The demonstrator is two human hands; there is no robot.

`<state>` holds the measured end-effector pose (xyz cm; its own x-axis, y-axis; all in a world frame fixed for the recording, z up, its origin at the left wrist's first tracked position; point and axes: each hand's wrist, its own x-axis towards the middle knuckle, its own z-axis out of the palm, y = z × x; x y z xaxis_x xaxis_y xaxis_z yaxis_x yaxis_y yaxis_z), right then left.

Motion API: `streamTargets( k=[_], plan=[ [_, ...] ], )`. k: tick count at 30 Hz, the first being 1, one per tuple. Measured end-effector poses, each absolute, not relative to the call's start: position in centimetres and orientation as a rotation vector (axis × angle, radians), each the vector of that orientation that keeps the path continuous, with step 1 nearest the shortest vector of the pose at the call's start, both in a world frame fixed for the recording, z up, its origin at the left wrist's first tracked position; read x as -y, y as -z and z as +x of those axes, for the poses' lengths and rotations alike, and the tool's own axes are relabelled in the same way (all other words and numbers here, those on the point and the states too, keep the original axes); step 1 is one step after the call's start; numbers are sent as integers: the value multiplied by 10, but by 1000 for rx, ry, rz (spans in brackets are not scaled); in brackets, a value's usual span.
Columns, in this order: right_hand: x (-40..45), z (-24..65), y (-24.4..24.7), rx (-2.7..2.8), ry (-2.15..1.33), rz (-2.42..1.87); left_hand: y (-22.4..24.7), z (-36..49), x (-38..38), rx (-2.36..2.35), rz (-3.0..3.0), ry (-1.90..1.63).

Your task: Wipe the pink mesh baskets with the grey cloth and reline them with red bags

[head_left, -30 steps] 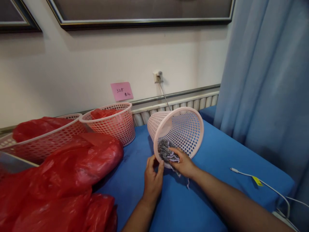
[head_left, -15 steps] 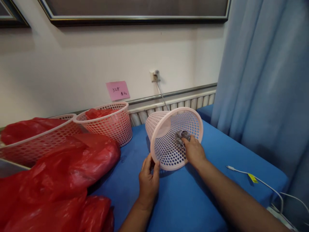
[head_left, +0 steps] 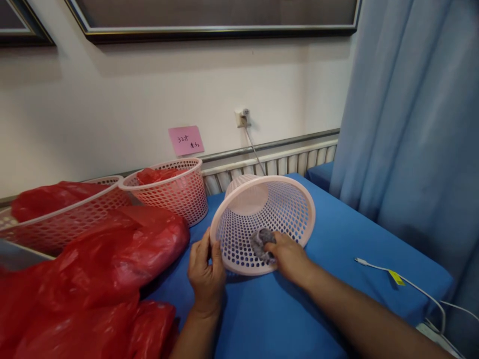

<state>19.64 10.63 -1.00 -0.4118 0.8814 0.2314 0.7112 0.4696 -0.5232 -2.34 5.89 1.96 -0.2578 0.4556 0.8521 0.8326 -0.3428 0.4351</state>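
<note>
A pink perforated basket lies tilted on its side on the blue-covered table, its wide mouth facing me. My left hand grips the rim at the lower left, thumb inside and fingers outside. Inside the mouth, my right hand pinches a crumpled grey cloth against the lower inner wall. Part of the cloth is hidden by my fingers.
Two more pink baskets holding red plastic stand at the back left. Red plastic bags heap up in front of them. A white cable lies at the right, near a blue curtain.
My left hand and the basket's near rim have shifted left, and the mouth now faces me more. My right hand has moved down and left with the cloth.
</note>
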Motion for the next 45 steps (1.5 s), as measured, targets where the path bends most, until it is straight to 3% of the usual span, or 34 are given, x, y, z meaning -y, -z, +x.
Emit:
streamTargets(
  k=[3,8,12,16,24,28,32,38,45],
  plan=[
    [-118,209,7,2130,-345,-1544,-20,-24,-60,1621,-1695,1732],
    [-119,201,18,2115,-392,-1558,6,6,-60,1765,-1868,2229],
    [-122,198,25,2064,-508,-1500,28,30,-60,2081,-2462,1935],
    [-129,199,24,2001,-612,-1433,34,31,-63,2085,-2733,1697],
    [-119,193,21,1966,-751,-987,6,22,-49,1813,-2386,1776],
    [-131,209,19,2137,-490,-1270,-7,11,-48,1680,-2109,1799],
    [-153,234,10,1934,-326,-1529,-10,3,-52,1688,-1999,1798],
    [-137,212,19,1814,-643,-1425,-5,5,-53,1660,-1978,1855],
    [-99,168,20,1863,-1084,-960,3,14,-52,1691,-1977,2123]
  ],
)
